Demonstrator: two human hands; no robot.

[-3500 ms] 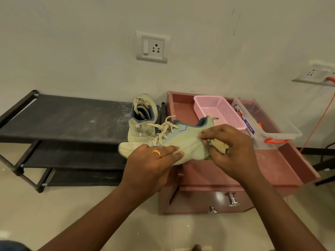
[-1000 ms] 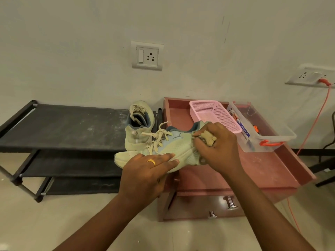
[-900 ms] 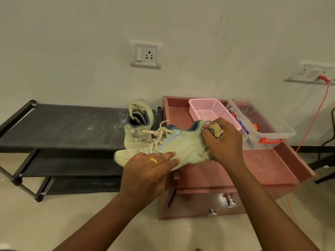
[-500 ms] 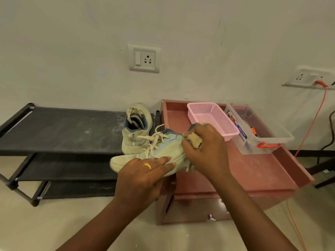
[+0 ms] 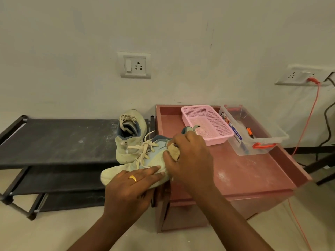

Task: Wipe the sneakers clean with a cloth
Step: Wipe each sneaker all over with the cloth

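Honestly, the black shoe rack (image 5: 54,140) at nine o'clock and the reddish table (image 5: 253,171) at three o'clock left a gap between them. The held sneaker (image 5: 116,173) hung over that gap, toe toward eight o'clock and heel toward one o'clock. If it slipped, I judged it would drop to the floor rather than land on either surface.

The second sneaker (image 5: 130,147) sat on the rack's right end, just behind the held one at eleven o'clock. It was close enough that a hard stroke might knock it off the edge.

The left hand (image 5: 130,189) had straight fingers pressed flat across the held sneaker's side, with the thumb out of sight. The support looked light to me, and a firm rub could twist the shoe loose.

The right hand (image 5: 190,158) was curled tight round the bunched tan cloth (image 5: 174,151), pressing it against the upper near the collar. The loose laces (image 5: 145,147) dangled just beside the cloth at nine o'clock and could snag in it, I reckoned.
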